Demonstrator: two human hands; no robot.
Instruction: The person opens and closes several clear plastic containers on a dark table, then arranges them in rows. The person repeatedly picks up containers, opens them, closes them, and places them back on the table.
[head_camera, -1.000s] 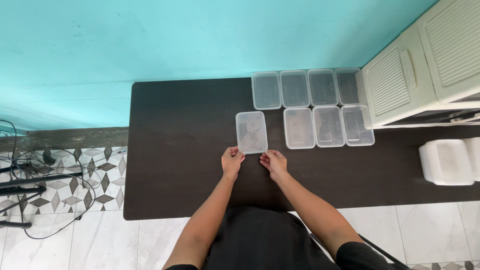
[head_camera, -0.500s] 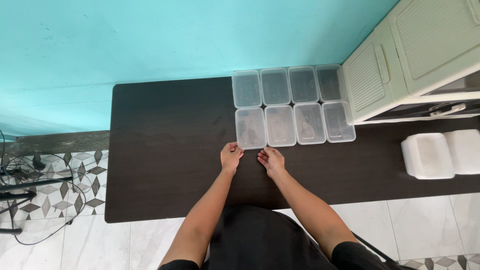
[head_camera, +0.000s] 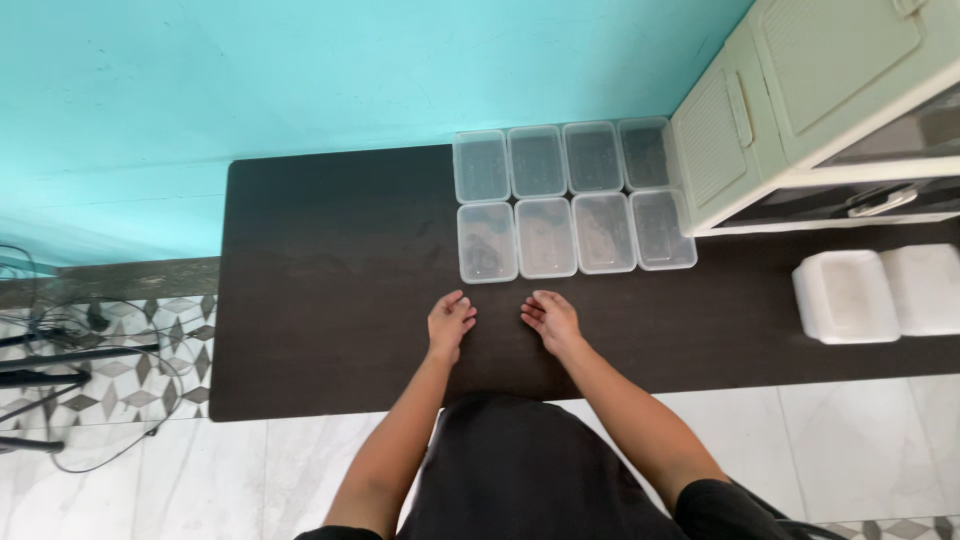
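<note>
both hands have drawn back from the nearest clear container (head_camera: 487, 241), which now sits squared up as the left end of the near row. left hand (head_camera: 449, 324) and right hand (head_camera: 551, 320) rest apart on the dark table (head_camera: 320, 300), seemingly empty and relaxed. container lies just beyond the left hand, long axis running near to far. white tubs (head_camera: 880, 292) sit far right; nothing blocks.

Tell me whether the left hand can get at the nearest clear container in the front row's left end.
Probably yes: the left hand rests empty on the dark table, and only bare tabletop lies between it and that clear container.
</note>
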